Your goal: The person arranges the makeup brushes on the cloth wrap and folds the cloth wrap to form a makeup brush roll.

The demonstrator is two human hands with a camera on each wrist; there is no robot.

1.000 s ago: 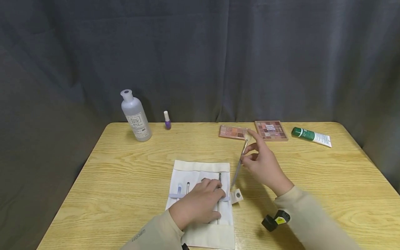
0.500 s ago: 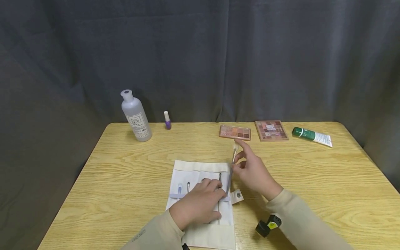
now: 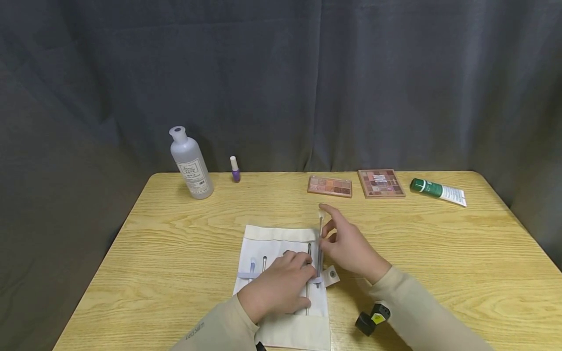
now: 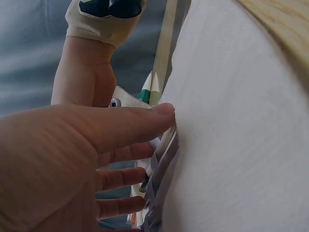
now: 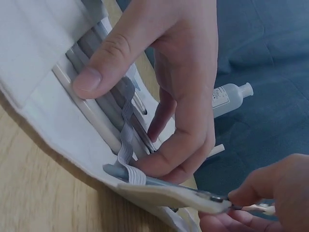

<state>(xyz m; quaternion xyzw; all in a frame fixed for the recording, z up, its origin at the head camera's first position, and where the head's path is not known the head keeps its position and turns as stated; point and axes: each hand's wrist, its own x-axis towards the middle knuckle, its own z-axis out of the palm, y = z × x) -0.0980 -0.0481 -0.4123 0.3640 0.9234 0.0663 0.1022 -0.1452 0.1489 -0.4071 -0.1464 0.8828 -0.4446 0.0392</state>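
Note:
A makeup brush (image 3: 319, 265) is pinched by my right hand (image 3: 349, 246) near its bristle end, head pointing away from me. Its grey handle (image 5: 116, 170) passes under the elastic band (image 5: 125, 140) at the right side of a white fabric brush roll (image 3: 294, 331). My left hand (image 3: 281, 282) rests on the roll, fingers spread and loosely bent. In the right wrist view its thumb lies on a pale brush handle (image 5: 91, 116), and a fingertip touches the band. Other brushes lie under the band; my left hand partly hides them.
At the back stand a clear bottle (image 3: 191, 165) and a purple nail polish bottle (image 3: 235, 170). Two eyeshadow palettes (image 3: 330, 186) and a green-and-white tube (image 3: 438, 191) lie at back right. A snap tab (image 3: 331, 276) sticks out from the roll's right edge.
My right hand has moved left and toward me with the brush, whose handle end has gone from beside the roll to under the elastic band. My left hand has stayed put.

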